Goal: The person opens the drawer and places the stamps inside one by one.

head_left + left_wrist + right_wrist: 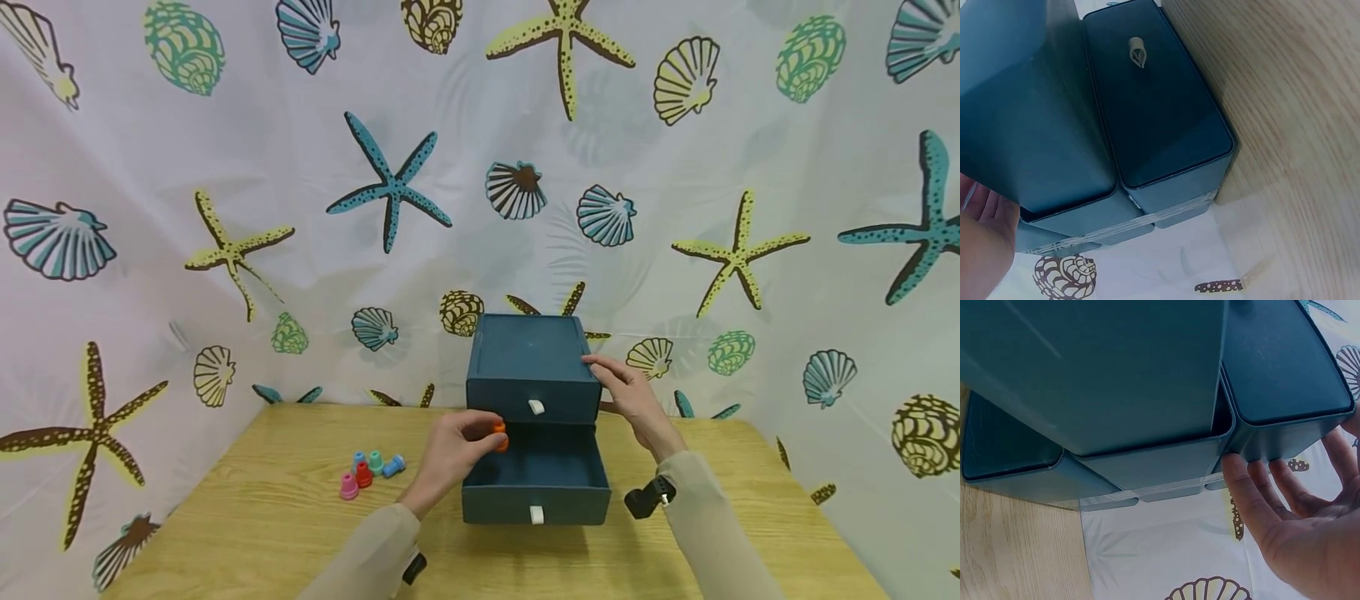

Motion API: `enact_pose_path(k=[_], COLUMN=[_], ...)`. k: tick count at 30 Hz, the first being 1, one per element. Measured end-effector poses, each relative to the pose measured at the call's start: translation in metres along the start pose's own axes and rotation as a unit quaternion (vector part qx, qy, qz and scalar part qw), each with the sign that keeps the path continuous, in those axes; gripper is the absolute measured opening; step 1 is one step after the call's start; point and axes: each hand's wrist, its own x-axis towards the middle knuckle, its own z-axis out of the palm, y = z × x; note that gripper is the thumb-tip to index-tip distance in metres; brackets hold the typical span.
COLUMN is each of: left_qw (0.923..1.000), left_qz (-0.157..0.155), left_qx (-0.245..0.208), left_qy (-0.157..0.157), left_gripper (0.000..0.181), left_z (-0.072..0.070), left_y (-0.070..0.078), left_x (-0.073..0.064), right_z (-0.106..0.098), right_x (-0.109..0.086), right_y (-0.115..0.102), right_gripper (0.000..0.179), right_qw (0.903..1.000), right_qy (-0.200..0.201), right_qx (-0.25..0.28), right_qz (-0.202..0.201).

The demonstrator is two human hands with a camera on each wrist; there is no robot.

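My left hand (pixel 453 450) pinches a small orange peg (pixel 501 440) between thumb and fingers, over the left side of a pulled-out drawer (pixel 536 505). In the left wrist view the peg is hidden, and part of the hand (pixel 988 244) shows beside that drawer. The dark blue drawer cabinet (pixel 528 346) stands on the table with its top drawer pushed in. My right hand (pixel 630 396) rests on the cabinet's upper right edge. Its extended fingers (pixel 1247 481) touch the cabinet's side in the right wrist view.
Several small pegs lie on the wooden table (pixel 262 500) left of the cabinet, among them a pink peg (pixel 348 486), a red peg (pixel 363 475), a green peg (pixel 376 463) and a tipped blue peg (pixel 393 466). A shell-patterned cloth (pixel 465 125) hangs behind.
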Motion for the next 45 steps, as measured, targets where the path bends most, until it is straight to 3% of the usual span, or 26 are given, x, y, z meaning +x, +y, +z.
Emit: enact_pose_path(k=[9,25,45], left_qw=[0.9992,0.999,0.9983], left_qz=[0.027,0.032,0.01], left_qx=[0.023,0.026,0.057], left_qy=[0.019,0.015,0.011], left_gripper=[0.021,0.022,0.022], left_z=[0.0036,0.0048,0.005], left_y=[-0.0023,-0.0035,-0.0001], left_x=[-0.0002,0.0006,0.0], right_z=[-0.0012,-0.0008,-0.0014], right_x=[-0.0009,0.0001,0.0003], right_y=[0.0,-0.0024,-0.0004], right_gripper=[0.049,0.047,0.049], right_qw=[1.0,1.0,1.0], right_qy=[0.0,0.0,-0.001], right_qx=[-0.004,0.002,0.002], right_qz=[0.0,0.006,0.002])
